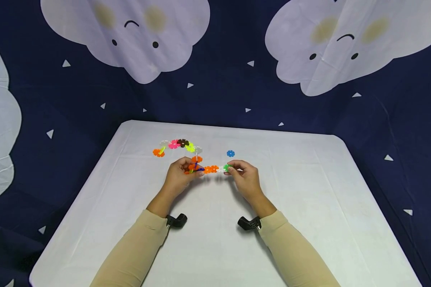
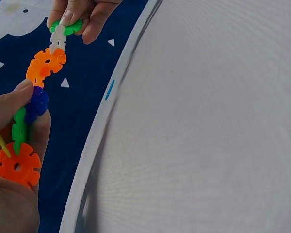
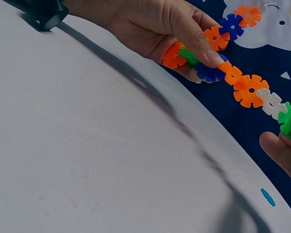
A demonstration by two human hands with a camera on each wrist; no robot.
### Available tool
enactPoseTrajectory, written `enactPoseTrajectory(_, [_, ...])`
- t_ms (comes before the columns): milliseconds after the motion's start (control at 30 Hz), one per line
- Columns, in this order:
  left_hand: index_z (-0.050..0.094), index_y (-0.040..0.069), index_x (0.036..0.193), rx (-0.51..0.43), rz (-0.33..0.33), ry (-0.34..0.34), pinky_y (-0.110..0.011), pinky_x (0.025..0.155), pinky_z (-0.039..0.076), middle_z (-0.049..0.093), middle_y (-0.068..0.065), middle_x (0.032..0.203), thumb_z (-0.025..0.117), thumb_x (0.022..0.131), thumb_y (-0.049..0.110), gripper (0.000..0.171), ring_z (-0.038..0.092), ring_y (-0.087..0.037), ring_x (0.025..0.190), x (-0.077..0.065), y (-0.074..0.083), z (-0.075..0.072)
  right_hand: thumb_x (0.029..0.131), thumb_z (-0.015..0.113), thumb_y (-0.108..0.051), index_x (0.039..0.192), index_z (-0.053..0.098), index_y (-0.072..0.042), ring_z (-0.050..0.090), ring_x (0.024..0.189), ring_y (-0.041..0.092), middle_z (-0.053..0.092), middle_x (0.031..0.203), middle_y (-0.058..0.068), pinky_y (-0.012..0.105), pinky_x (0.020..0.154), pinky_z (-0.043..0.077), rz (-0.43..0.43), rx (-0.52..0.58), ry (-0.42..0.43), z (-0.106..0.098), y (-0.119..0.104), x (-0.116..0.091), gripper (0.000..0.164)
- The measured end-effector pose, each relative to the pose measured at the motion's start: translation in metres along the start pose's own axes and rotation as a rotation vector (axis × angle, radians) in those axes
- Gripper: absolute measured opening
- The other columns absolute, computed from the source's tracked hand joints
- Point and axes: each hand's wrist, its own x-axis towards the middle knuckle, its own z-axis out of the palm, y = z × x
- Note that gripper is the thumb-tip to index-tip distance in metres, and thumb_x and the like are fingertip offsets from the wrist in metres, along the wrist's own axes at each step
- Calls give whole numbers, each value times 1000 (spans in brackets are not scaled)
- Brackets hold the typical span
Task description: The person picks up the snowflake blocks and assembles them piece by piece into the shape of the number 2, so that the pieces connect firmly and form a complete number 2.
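A chain of notched, flower-shaped plastic interlocking discs stretches between the two hands. My left hand grips it around a dark blue disc, thumb on top, with a green disc and an orange disc by the palm. At the chain's right end, my right hand pinches a green disc that joins a white disc. Orange discs link the white one to the blue. Beyond the left hand the chain curves back and left through white, yellow, black and pink discs.
A loose blue disc lies on the white table, behind the right hand. Past the table's far edge hangs a dark blue cloth with cloud prints. Each wrist wears a black camera mount.
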Motion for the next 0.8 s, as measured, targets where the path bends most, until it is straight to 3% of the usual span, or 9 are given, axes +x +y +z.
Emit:
enactPoseTrajectory(267, [64,-1,99,-20,8,-7,-29,78,61,77,-16,100,89,81,-7,31,75,-22,90,0,0,0,94,69,18,105,73,9,75,76,41,71,96,20,47,73,62,16,8,-5,-1,-2,-1,15])
enactPoseTrajectory(800, [65,-1,99,10,20,8,-26,74,59,77,-14,99,89,81,-6,31,73,-21,88,-1,-1,2,96,69,15,107,71,14,74,76,45,72,96,22,46,71,62,3,25,29,2,1,-2,12])
